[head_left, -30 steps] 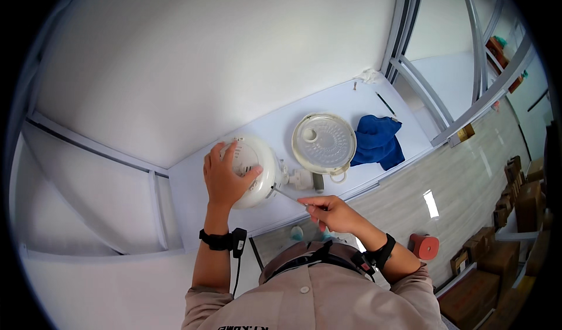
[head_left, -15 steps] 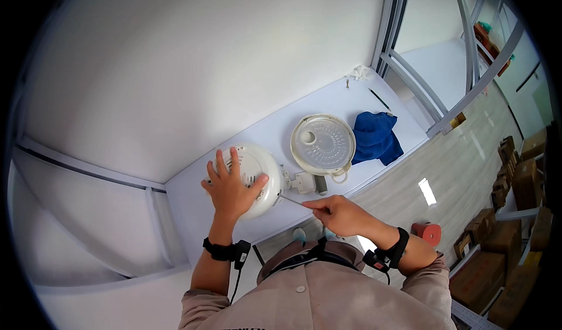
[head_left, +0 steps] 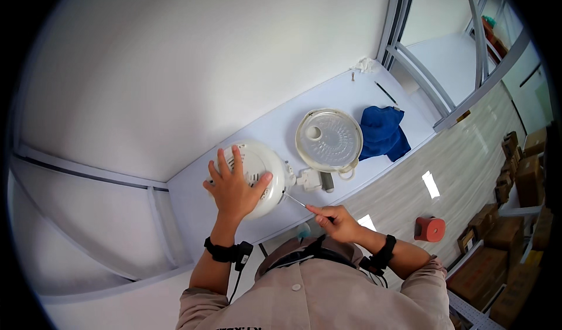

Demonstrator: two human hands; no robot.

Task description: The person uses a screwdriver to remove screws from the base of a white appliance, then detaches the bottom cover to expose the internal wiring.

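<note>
A round white appliance [head_left: 252,154], which looks like a rice cooker, lies with its vented base turned up on the white table. My left hand [head_left: 233,192] rests on that base, fingers spread wide and thumb toward the right edge. In my right hand [head_left: 341,221] is a screwdriver [head_left: 295,200] with a thin metal shaft. Its tip meets the appliance's lower right side; whether it sits in a screw or slot is too small to tell. Beside the appliance's right side are a white hinge-like part [head_left: 310,179] and a grey piece [head_left: 327,182].
Right of the appliance lies a round lid [head_left: 336,145] with a translucent ribbed face, then a crumpled blue cloth [head_left: 383,132]. A dark pen-like stick [head_left: 386,93] and white tissue [head_left: 366,65] lie farther back. A red roll [head_left: 429,229] and cardboard boxes [head_left: 480,271] stand beyond the table.
My right hand has shifted slightly down and right, its fingers more extended along the screwdriver. The tip stays at the appliance's side. My left hand keeps its place on the base.
</note>
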